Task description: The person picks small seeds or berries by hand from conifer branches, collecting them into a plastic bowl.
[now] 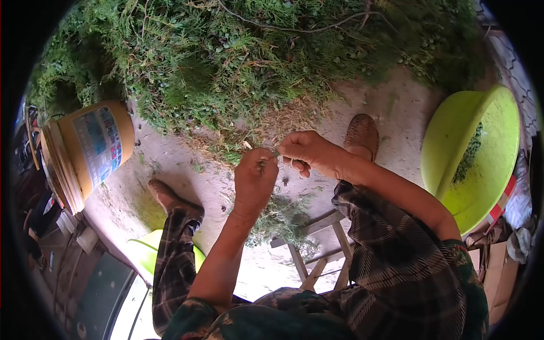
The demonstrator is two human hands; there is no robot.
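My left hand (255, 177) and my right hand (313, 152) meet at the fingertips in the middle of the head view. Both are closed in a pinch. A tiny greenish bit shows between the fingertips, too small to name. Just beyond the hands lies a big heap of green conifer branches (209, 73), with dry brown needles (289, 119) along its near edge. Loose green sprigs (280, 218) are scattered on the floor below my hands.
At the right stands a lime-green basin (442, 141) with small green bits inside. A tan bucket (122, 133) with a label is at the left. Another lime-green container (147, 249) is by my left leg. A wooden frame (343, 238) stands between my legs.
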